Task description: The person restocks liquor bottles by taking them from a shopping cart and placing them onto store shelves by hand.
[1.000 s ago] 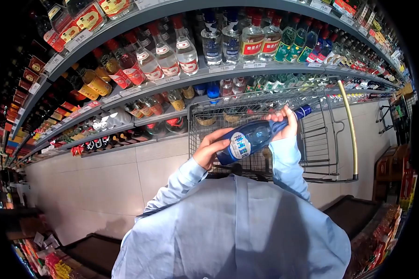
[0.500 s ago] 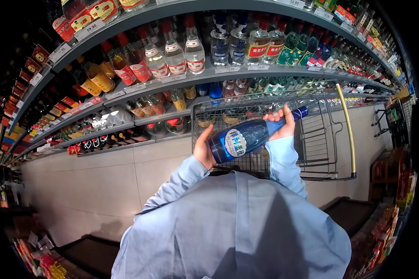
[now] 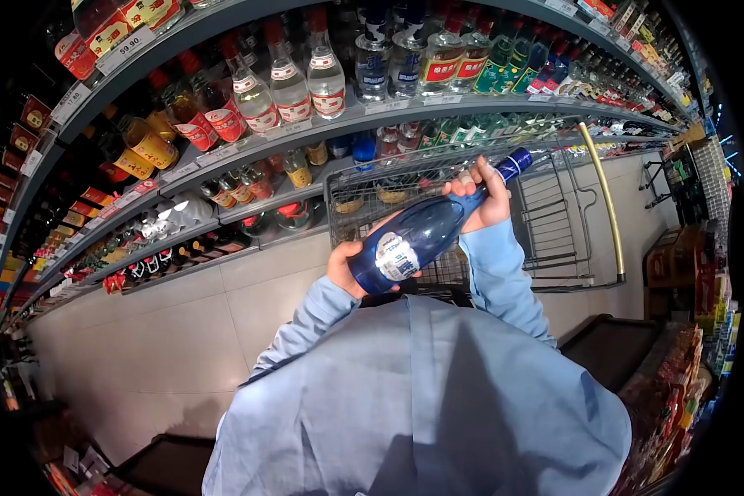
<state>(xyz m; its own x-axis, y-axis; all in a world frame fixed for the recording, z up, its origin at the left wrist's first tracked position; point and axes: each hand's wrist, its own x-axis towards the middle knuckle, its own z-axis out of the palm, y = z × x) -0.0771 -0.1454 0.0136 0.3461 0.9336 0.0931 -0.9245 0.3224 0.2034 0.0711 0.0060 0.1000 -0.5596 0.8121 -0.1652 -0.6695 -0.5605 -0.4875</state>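
A dark blue glass bottle point(image 3: 426, 219) with a round white label and a blue cap lies slantwise between my two hands, its neck up and to the right. My left hand point(image 3: 345, 266) holds the wide base, with the thumb on the near side and the other fingers partly hidden behind the glass. Around the neck, just below the cap, wrap the fingers of my right hand point(image 3: 486, 198). Beneath and behind the bottle stands a wire shopping cart point(image 3: 546, 248), and the bottle is held above its basket.
Curved shelves point(image 3: 347, 124) full of liquor bottles with price tags run along the far side. The cart's gold handle point(image 3: 605, 207) is at the right. A dark low platform point(image 3: 608, 351) and stacked packaged goods point(image 3: 678, 388) stand at the lower right, over a tiled floor point(image 3: 190, 331).
The bottle has rolled in my hands, so its label now faces more to the lower left and partly turns away. It also tilts more steeply. The whole view has shifted slightly.
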